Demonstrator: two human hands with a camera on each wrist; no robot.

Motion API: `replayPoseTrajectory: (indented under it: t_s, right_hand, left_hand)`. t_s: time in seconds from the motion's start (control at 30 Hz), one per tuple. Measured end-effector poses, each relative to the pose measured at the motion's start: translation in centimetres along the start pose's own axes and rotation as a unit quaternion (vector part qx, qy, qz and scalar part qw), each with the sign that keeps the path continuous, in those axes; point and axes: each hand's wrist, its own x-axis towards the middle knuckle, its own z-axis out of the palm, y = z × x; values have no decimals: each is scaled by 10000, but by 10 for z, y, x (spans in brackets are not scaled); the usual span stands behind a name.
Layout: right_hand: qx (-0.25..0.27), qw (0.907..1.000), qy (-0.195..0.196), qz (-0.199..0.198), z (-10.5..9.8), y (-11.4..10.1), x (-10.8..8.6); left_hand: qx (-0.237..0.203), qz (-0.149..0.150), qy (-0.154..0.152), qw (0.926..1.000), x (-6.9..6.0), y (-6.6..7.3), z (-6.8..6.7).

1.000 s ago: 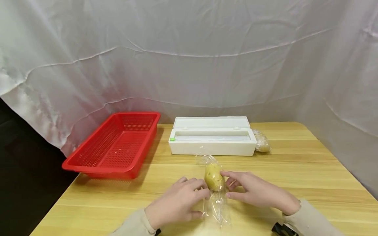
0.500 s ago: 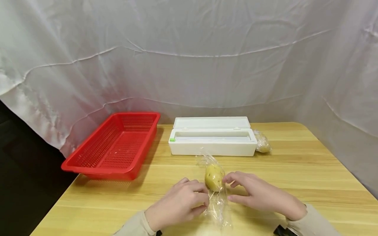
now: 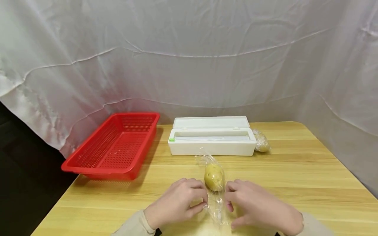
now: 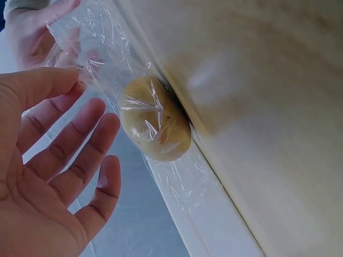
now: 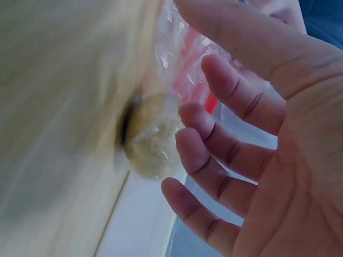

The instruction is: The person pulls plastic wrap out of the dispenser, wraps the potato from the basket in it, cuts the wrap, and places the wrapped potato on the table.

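Observation:
A yellow potato lies on the table, wrapped in clear cling film with loose ends beyond it and toward the person. My left hand pinches the near edge of this film between thumb and index finger, as the left wrist view shows at the film; its other fingers are spread beside the potato. To the right of the near film end is my right hand. In the right wrist view its fingers are loosely bent and apart, with nothing seen gripped.
Behind the potato stands a white cling film box with its lid raised and a green slider at its left end. A second wrapped potato rests against the box's right end. At the left is a red plastic basket. A grey cloth hangs behind.
My right hand has left the potato's side and come nearer the person, beside the film's near end. My left thumb and index finger have closed on the film edge. The potato stays put.

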Motion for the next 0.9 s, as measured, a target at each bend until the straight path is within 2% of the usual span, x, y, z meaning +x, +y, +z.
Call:
replayPoseTrajectory:
  t_s: [0.13,0.27,0.47,0.6,0.73,0.9]
  right_hand:
    - [115,9997,-223,8,4,-3,3]
    - [274,9992,-250,-126,7,-3,4]
    - [381,9983,-46,-438,11,-2,3]
    - [299,9976,21,-627,12,-4,2]
    - [116,9943,172,-1044,15,-6,4]
    - [-34,9909,460,-1266,22,-6,6]
  left_hand:
    - [93,9,-24,10000,0,0,0]
    - [190,33,-47,9998,0,0,0]
    - [193,88,-96,9997,0,0,-1]
    - [166,359,-94,9992,-1,1,-1]
    - [195,592,-49,9980,-1,1,-1]
    - [177,539,-149,9983,-1,2,-1]
